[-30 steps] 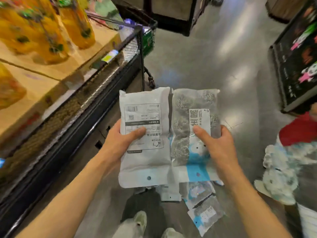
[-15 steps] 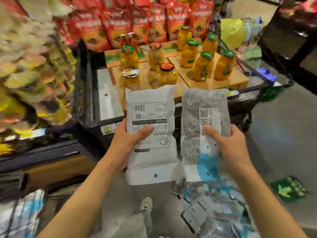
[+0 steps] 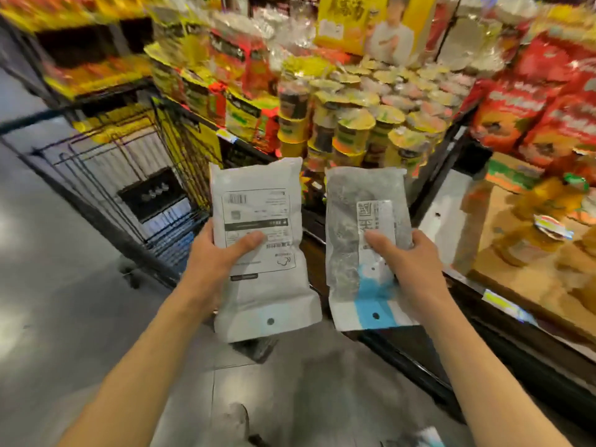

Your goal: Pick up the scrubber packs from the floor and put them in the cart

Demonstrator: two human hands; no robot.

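Note:
My left hand (image 3: 216, 257) grips a white scrubber pack (image 3: 262, 221) with its printed back side facing me, thumb across the label. My right hand (image 3: 404, 262) grips a second scrubber pack (image 3: 361, 217), clear with grey steel scrubbers inside and a blue and white bottom strip. Both packs are held upright at chest height, side by side with a small gap. The black wire cart (image 3: 129, 175) stands to the left ahead of my left hand, its basket open on top. A corner of another pack (image 3: 430, 437) shows on the floor at the bottom edge.
A shelf of cup noodles (image 3: 361, 124) and red snack bags (image 3: 532, 101) rises straight ahead. A low black display (image 3: 503, 321) with jars on cardboard runs along the right. Grey floor (image 3: 48, 285) lies to the left. My shoe (image 3: 237, 421) shows below.
My view has swung left from the aisle past the jar display to the noodle shelf and the cart. Both hands keep the same hold on the packs. The floor pile has dropped out of view.

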